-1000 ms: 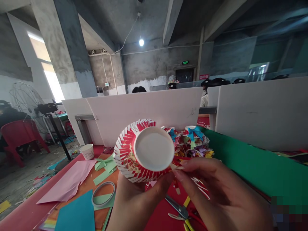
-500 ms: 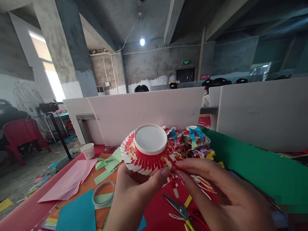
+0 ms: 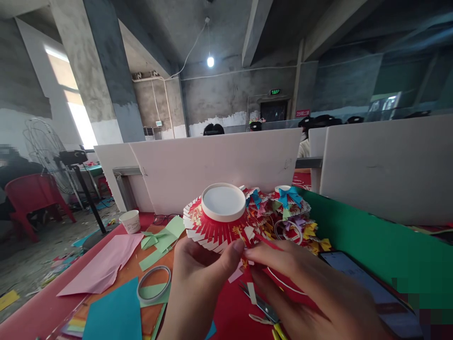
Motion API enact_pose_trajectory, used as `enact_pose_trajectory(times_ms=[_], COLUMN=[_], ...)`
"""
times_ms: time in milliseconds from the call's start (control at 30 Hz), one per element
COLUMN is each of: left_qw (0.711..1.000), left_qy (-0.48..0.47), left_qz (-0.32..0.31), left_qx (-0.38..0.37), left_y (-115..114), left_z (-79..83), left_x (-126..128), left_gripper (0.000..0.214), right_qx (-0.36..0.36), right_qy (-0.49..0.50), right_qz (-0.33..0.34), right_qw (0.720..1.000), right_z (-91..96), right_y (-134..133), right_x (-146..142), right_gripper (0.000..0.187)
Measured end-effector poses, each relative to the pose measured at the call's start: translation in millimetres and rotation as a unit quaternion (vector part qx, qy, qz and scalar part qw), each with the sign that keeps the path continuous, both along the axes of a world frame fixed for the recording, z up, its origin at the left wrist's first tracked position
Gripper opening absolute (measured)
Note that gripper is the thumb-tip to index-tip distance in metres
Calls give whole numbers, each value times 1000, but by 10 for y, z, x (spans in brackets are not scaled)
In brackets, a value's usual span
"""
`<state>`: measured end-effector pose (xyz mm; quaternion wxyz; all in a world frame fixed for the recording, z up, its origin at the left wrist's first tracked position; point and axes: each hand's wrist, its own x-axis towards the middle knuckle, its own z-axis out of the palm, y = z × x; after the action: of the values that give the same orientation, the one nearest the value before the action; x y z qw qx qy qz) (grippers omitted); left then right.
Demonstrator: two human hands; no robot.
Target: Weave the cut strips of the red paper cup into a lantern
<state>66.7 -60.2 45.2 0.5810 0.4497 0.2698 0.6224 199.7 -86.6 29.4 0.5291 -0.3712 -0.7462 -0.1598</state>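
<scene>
A red paper cup (image 3: 216, 233) with its side cut into strips is held bottom up, the strips splayed and folded into a pleated skirt with white tips. My left hand (image 3: 200, 278) grips its near left edge, thumb on top. At the near right edge, the fingers of my right hand (image 3: 311, 283) close on a strip of the cup. Below the hands, scissors (image 3: 268, 310) with yellow on the handle lie on the red tabletop, partly covered by my right hand. Past the cup sits a pile of similar fringed red cups (image 3: 283, 203) with coloured paper bows.
To the left lie pink paper (image 3: 101, 264), a blue sheet (image 3: 113, 311), green paper (image 3: 171, 236), a tape roll (image 3: 150, 300) and a white paper cup (image 3: 130, 221). A phone (image 3: 375, 295) rests at right. White partition boards (image 3: 212, 160) stand behind.
My right hand has moved slightly left and lower along the cup's edge, uncovering the phone. The cup has shifted and turned slightly in my left hand.
</scene>
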Motion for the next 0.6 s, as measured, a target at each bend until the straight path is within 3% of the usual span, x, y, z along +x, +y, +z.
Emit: enact_pose_trajectory(times_ms=[233,433,600], left_qw=[1000,998,999], left_qy=[-14,27,27], left_qz=[-13,-34,-41], left_qx=[13,34,25], left_y=[-7,28,26], left_z=[2,-9,-7], left_x=[2,-7,-32], left_gripper=[4,3,3], right_qx=[-3,5,-9], right_qy=[74,122,93], right_qz=[-11,-19,-5], right_qw=[997,992,996], right_z=[42,114,42], right_y=[-11,21,18], right_x=[-96,-172,-95], right_gripper=[7,15,9])
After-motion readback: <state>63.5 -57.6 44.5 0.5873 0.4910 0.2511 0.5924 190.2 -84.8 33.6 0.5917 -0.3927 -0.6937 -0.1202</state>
